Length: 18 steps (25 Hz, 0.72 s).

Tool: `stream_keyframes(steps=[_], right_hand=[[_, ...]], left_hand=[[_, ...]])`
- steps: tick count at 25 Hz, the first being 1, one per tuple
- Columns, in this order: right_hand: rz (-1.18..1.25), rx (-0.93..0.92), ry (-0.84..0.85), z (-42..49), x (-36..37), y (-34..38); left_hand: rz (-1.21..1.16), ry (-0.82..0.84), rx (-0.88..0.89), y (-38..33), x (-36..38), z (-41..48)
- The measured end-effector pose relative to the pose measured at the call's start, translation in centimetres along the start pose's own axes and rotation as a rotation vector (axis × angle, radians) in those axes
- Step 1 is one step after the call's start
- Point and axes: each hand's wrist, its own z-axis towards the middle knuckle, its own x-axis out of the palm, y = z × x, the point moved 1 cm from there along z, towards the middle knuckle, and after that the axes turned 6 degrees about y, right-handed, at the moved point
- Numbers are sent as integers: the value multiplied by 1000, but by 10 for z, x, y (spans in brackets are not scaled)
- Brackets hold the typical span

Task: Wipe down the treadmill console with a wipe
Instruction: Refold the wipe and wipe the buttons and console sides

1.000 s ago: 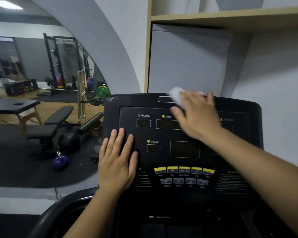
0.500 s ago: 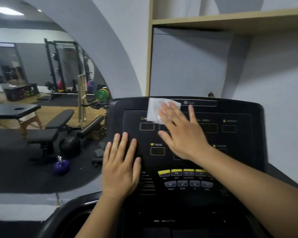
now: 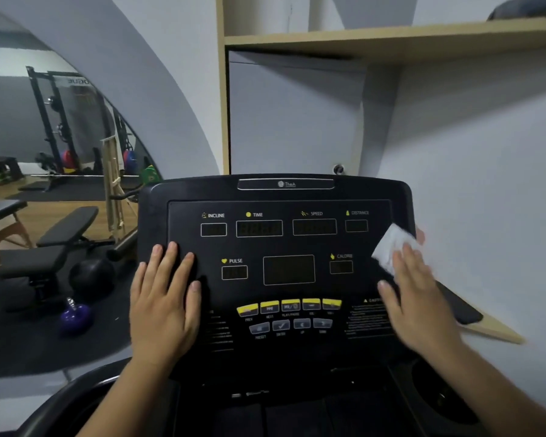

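The black treadmill console [image 3: 289, 197] fills the middle of the view, with dark displays marked incline, time, speed, distance, pulse and calorie, and a row of yellow buttons below. My right hand [image 3: 418, 298] lies flat with straight fingers at the console's right edge and presses a white wipe [image 3: 390, 247] against it. The wipe sticks out above and left of my fingertips. My left hand [image 3: 164, 301] rests flat, fingers spread, on the console's left side.
A wooden shelf [image 3: 391, 39] runs above the console against a grey wall. At the left a mirror shows a weight bench [image 3: 60, 238], a dark ball, a purple kettlebell [image 3: 74, 316] and a rack. A cup holder [image 3: 438, 395] sits at the lower right.
My right hand has swept the wipe from the console's upper left-middle across to its right edge and lower down. My left hand has stayed in place.
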Motion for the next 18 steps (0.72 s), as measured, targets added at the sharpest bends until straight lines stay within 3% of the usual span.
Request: stream_keyframes(steps=[3,5,7,10,18], right_hand=[[-99,-122,61,-56,24,4],[-89,-167,31,-42,12,-2],[-83,-97,-64,0,-9,-8],[-30,25,-76,34,-19,-16],[33,112,-55,-76,22,-25]], left_hand=[[-43,36,-18,-7,-11,4],[-56,64,-58,-15,-19,6],[-77,83,-71,-26,-23,6],[-123,131,-50,-37,-30,-7],[-170,285,-6,-45,-35,-84]])
